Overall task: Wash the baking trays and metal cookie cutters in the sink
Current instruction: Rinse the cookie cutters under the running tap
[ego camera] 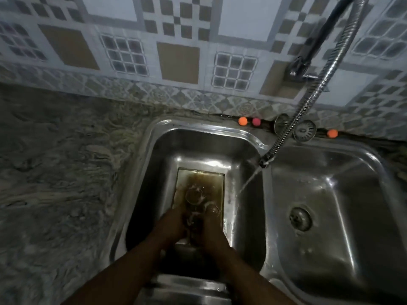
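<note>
left hand [172, 226] and right hand [212, 230] are pressed close together, with a dark wet item between them. the view is blurred there, so i cannot tell what the item is or whether either hand grasps it. directly beneath and beyond the hands lies a rectangular metal baking tray [217, 186], flat on the floor of the left stainless basin [158, 172] and holding brown, murky water. a round metal cookie cutter [195, 195] sits in the tray just beyond the fingertips. a second ring [212, 210] is at the right thumb. right of the hands, a thin water stream [251, 179] falls from a ribbed chrome hose [312, 95]. further right is the second basin [352, 205], smooth and wet. left of the hands is mottled stone countertop [55, 172].
</note>
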Available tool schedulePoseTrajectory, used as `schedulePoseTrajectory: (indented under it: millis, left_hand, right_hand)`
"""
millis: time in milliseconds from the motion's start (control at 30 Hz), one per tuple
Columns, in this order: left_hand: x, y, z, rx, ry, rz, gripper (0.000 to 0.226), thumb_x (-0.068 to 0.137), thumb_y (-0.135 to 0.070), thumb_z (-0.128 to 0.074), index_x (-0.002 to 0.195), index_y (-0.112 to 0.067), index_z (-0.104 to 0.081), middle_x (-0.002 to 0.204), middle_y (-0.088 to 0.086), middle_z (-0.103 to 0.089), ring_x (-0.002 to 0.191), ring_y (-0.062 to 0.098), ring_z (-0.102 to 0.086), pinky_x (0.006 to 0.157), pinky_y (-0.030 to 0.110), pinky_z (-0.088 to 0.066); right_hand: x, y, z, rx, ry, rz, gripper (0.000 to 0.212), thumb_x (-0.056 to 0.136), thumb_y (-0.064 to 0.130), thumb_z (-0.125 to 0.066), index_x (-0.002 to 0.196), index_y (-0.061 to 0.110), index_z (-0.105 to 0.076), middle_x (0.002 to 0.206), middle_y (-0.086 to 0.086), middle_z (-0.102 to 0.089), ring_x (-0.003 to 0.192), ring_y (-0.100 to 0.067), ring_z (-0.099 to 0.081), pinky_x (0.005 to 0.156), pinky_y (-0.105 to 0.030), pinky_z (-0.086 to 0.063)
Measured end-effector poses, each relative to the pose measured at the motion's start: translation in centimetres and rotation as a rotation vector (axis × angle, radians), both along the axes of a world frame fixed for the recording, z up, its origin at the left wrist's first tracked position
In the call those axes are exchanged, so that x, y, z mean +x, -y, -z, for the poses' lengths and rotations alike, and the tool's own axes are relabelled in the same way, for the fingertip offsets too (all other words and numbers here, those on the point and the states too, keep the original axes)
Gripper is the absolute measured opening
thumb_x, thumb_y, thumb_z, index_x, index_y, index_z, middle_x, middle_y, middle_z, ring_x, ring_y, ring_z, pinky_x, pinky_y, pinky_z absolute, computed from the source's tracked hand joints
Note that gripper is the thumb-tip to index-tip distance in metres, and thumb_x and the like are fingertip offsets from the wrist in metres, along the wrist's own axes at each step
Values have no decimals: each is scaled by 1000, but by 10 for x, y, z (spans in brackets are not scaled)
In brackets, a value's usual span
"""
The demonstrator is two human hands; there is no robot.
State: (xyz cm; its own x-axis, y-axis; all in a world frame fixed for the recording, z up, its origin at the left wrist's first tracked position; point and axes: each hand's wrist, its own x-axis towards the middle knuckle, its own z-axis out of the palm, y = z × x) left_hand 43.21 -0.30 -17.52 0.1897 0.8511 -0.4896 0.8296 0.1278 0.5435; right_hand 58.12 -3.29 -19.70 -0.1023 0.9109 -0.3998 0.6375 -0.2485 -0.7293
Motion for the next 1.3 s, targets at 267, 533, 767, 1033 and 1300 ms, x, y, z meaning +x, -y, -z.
schedulePoseTrajectory:
  millis: [267,533,767,1033,1300]
  left_hand:
    - [29,-32,-20,-8,171,-116,10,86,-12,-70,82,-18,-77,78,-9,-70,71,1,-63,66,17,-50]
    - [127,-53,-62,-240,836,-656,13,86,5,-68,77,3,-59,86,25,-68,62,24,-69,51,30,-56]
    - [155,-54,-62,-291,1012,-762,21,92,-1,-62,112,-3,-65,109,22,-70,90,30,-70,68,37,-60]
    - [150,-56,-62,-336,1062,-846,22,92,-4,-62,113,2,-65,107,19,-72,96,30,-71,87,47,-58]
    - [145,-60,-60,-333,1033,-877,20,92,-8,-63,102,8,-69,99,22,-73,89,32,-72,67,34,-61]
  right_hand:
    - [43,-15,-39,76,-220,293,18,83,9,-68,96,22,-68,84,12,-69,77,7,-64,68,-12,-51]
    - [103,-59,-68,230,-403,705,10,90,10,-67,97,16,-71,83,-3,-73,69,-9,-66,67,-23,-56]
    - [111,-63,-74,203,-465,563,32,91,6,-64,116,25,-64,103,5,-71,92,-3,-68,83,-21,-54]
    - [102,-64,-75,372,-314,576,20,94,8,-59,108,17,-69,92,8,-67,74,17,-60,67,-6,-44]
    - [97,-66,-66,223,-358,491,30,100,19,-51,126,12,-63,112,-6,-70,99,-16,-67,86,-32,-55]
